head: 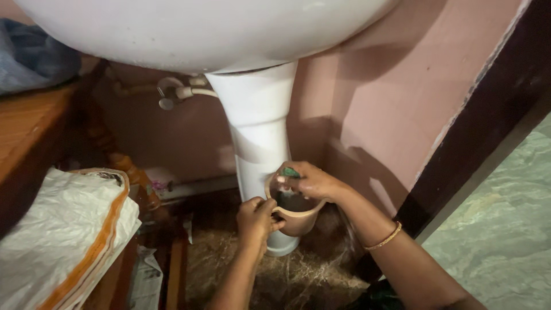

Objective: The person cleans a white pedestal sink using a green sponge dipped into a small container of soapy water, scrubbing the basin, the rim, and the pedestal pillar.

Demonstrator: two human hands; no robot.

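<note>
Right hand [307,182], nearest the camera at lower centre of the frame, presses a green scrub pad [290,172] against the rim of a beige mug [295,217]. Left hand [256,218] grips the mug handle. Scrubbing appears underway; continued rubbing calls for a steady hold. White pedestal [258,126] stands behind.

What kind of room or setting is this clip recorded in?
Likely a home washroom corner, seen low under a pedestal sink. A tap sticks out of the pink wall behind it. The left hand holds a tan mug while the right hand reaches into it.
</note>
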